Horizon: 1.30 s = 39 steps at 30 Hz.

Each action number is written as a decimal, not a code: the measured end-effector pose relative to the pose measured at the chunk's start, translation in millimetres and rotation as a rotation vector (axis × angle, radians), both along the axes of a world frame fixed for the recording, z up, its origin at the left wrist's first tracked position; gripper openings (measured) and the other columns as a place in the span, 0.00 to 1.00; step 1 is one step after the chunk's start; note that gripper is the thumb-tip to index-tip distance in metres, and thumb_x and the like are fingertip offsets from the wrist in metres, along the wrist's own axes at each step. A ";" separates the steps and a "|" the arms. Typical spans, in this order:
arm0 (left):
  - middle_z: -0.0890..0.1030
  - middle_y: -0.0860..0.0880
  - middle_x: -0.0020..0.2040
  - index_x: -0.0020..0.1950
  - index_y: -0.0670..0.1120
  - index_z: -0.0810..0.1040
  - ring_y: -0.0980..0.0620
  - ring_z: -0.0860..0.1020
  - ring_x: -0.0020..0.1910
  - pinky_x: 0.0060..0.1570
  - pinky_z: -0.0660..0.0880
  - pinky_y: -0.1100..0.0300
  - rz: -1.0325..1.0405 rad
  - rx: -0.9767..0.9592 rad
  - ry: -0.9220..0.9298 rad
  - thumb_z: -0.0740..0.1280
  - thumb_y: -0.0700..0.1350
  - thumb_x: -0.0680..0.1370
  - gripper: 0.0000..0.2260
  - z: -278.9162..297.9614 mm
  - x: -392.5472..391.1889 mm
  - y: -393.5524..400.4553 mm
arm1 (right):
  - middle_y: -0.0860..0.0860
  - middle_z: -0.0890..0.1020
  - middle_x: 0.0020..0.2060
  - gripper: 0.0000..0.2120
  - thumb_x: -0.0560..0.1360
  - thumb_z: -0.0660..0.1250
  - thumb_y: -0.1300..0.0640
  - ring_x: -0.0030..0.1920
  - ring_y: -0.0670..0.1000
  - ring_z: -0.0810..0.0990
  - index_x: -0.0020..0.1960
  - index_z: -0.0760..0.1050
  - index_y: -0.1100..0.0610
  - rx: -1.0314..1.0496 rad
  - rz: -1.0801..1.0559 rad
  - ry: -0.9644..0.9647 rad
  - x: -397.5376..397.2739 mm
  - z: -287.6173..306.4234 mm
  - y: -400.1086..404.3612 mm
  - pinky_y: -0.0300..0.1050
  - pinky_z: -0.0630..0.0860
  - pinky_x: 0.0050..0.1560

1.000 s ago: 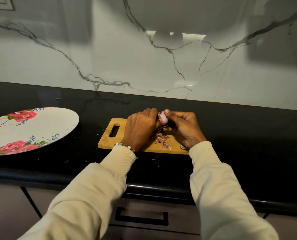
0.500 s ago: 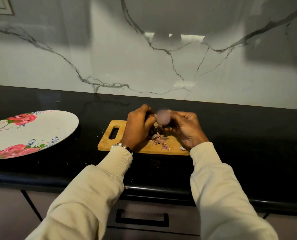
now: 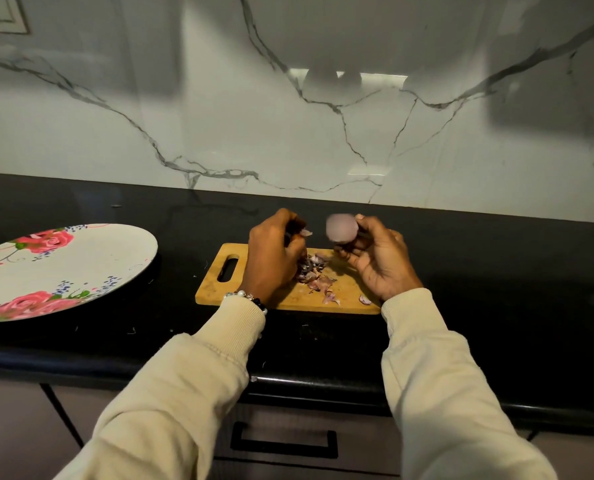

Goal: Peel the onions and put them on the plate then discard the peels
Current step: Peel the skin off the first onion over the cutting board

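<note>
My right hand (image 3: 375, 258) holds a small pale purple onion (image 3: 340, 228) above the far edge of the wooden cutting board (image 3: 216, 289); the onion is blurred. My left hand (image 3: 271, 254) hovers over the board's middle and pinches a thin piece of peel (image 3: 306, 232) between its fingertips, a short gap away from the onion. A heap of purple peels (image 3: 314, 271) lies on the board between both hands. The floral plate (image 3: 91, 261) sits on the counter at the left with nothing on it.
The black countertop (image 3: 496, 289) runs across the view with a marble backsplash (image 3: 323, 133) behind. A drawer with a dark handle (image 3: 283, 448) is below the counter's front edge. Small peel scraps lie on the counter near the board.
My hands have drawn apart: the left pulled a strip of peel away leftward, while the right lifted the onion slightly up and right.
</note>
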State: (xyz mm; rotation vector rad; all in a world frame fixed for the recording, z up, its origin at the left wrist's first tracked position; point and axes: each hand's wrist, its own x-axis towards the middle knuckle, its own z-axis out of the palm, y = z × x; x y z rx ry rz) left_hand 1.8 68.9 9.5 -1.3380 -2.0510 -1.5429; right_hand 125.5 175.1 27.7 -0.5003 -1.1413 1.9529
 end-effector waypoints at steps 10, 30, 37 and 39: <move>0.84 0.48 0.52 0.58 0.45 0.83 0.58 0.79 0.47 0.48 0.70 0.75 -0.091 0.017 0.152 0.70 0.47 0.77 0.12 -3.5 -0.9 4.3 | 0.61 0.84 0.40 0.05 0.79 0.65 0.62 0.40 0.57 0.85 0.48 0.78 0.64 0.013 0.095 -0.069 -2.1 -5.4 4.6 0.47 0.83 0.37; 0.82 0.51 0.45 0.59 0.42 0.82 0.62 0.79 0.42 0.43 0.73 0.74 -0.150 0.040 -0.119 0.68 0.36 0.76 0.12 -1.5 2.8 1.7 | 0.59 0.86 0.42 0.07 0.78 0.65 0.66 0.46 0.56 0.85 0.47 0.82 0.65 0.139 0.093 -0.077 -5.5 -5.5 -1.0 0.50 0.84 0.46; 0.84 0.55 0.44 0.58 0.42 0.82 0.61 0.83 0.43 0.40 0.77 0.70 -0.250 0.074 -0.310 0.71 0.40 0.76 0.11 0.8 8.0 -0.9 | 0.58 0.86 0.45 0.08 0.77 0.65 0.68 0.52 0.57 0.84 0.48 0.82 0.63 0.168 0.109 -0.056 -5.8 -7.0 0.3 0.56 0.80 0.54; 0.84 0.52 0.43 0.57 0.42 0.83 0.57 0.83 0.42 0.40 0.77 0.69 -0.254 0.085 -0.318 0.71 0.40 0.76 0.11 1.4 7.3 -1.1 | 0.57 0.87 0.44 0.08 0.77 0.65 0.69 0.50 0.56 0.85 0.48 0.82 0.63 0.169 0.120 -0.050 -5.6 -6.8 -0.2 0.54 0.81 0.54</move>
